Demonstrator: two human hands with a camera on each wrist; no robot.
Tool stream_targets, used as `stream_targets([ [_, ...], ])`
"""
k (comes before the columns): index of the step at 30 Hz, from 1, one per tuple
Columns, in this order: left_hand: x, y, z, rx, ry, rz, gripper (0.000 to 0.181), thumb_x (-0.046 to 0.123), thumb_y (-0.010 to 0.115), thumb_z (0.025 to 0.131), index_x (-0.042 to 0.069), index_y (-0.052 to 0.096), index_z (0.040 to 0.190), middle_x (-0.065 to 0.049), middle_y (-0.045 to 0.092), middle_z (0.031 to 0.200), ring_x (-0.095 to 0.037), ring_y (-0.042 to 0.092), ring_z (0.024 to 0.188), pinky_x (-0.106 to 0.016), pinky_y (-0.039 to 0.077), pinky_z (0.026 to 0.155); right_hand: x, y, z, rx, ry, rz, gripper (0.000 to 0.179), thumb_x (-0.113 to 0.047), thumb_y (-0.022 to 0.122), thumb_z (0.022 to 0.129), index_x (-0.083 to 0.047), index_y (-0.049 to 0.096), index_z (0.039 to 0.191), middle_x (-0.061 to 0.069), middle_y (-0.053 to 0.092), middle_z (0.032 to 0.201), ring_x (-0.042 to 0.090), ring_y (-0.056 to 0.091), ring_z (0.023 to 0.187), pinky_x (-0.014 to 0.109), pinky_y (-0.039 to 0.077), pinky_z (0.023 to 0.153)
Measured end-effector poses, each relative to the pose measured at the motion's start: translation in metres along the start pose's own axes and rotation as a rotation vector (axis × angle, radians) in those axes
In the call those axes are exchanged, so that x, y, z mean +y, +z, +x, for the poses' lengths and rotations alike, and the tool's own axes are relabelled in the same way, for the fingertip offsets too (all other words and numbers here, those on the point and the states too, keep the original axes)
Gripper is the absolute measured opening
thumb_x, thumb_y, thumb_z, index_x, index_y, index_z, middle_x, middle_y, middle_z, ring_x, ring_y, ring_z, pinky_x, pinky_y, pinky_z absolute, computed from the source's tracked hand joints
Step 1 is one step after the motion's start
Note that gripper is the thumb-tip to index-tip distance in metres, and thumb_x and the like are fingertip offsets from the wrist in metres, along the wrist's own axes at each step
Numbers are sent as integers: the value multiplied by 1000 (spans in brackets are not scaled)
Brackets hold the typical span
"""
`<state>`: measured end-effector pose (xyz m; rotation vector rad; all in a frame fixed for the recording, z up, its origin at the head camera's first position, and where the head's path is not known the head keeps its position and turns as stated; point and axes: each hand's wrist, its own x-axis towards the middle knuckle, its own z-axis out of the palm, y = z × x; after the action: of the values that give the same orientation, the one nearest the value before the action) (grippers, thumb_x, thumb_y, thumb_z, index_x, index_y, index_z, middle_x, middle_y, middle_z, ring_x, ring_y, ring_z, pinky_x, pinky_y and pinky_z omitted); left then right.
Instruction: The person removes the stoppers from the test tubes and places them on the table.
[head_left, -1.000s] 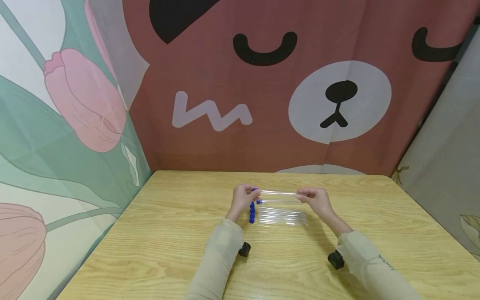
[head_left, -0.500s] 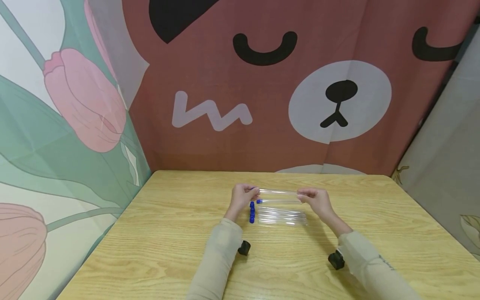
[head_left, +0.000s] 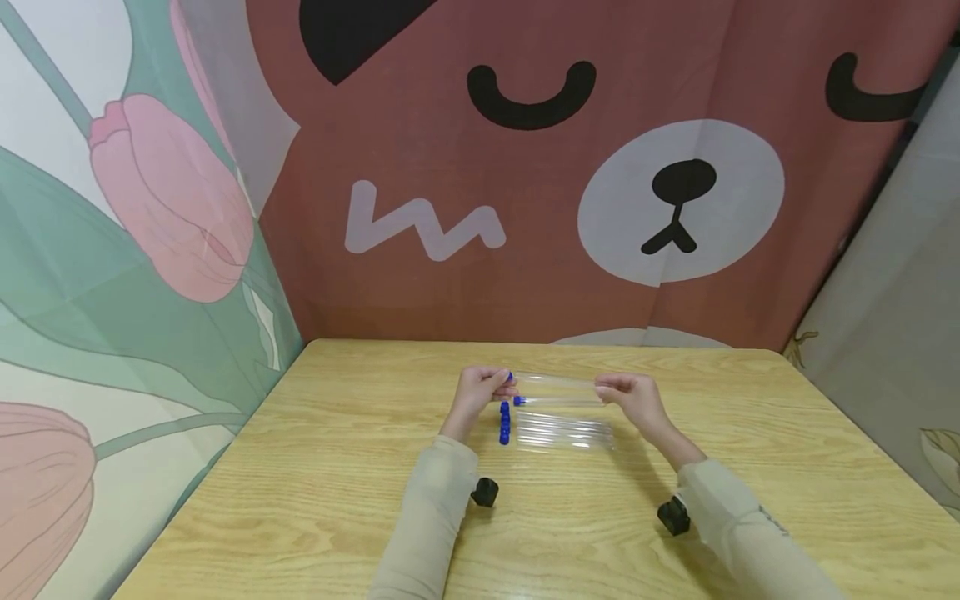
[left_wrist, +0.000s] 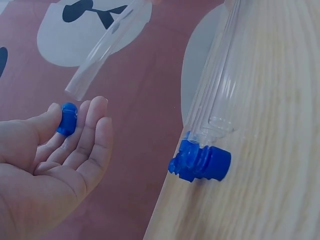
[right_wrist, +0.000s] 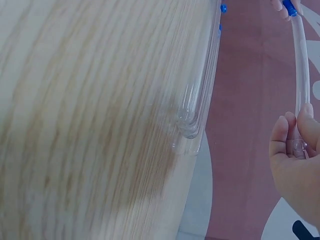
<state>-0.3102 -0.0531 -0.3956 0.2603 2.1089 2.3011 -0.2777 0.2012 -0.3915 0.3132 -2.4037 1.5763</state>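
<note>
My left hand pinches a small blue cap between thumb and fingers. My right hand pinches a clear test tube near its rounded end, as the right wrist view shows. The tube is held sideways above the table, its open mouth towards the cap. A small gap separates cap and mouth in the left wrist view. Just below the held tube in the head view lies another clear tube with a blue cap on its left end.
Several uncapped clear tubes lie side by side on the wooden table. Left of their ends stands a row of blue caps. A cloth printed with a bear face hangs behind the table.
The left hand has shifted slightly left, and the cap in it now shows at the fingertips, off the tube's mouth. The right hand has barely moved, still holding the tube.
</note>
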Motion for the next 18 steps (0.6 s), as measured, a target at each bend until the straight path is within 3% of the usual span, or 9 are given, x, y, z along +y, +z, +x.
stream_targets([
  [6,5,0,-3,-4,-5,1,24,3,53,90,-18,57,100,-24,64,84,-15,64,62,-26,53,61,1,-2,1,0,11,8,25,-4,62,84,13,60,101,21,64,89,20,61,69,26,51,62],
  [13,4,-1,-3,3,7,29,23,4,53,90,-16,59,99,-22,64,82,-14,64,63,-27,53,62,10,-3,3,-7,-13,-46,22,-1,62,82,14,61,97,20,65,83,21,61,68,41,51,66],
  [18,4,-2,-3,-8,-4,37,24,5,53,90,-16,58,100,-21,65,82,-15,64,62,-27,53,61,17,-2,5,-36,-20,-114,18,3,63,80,15,62,93,18,65,76,13,59,62,40,52,62],
])
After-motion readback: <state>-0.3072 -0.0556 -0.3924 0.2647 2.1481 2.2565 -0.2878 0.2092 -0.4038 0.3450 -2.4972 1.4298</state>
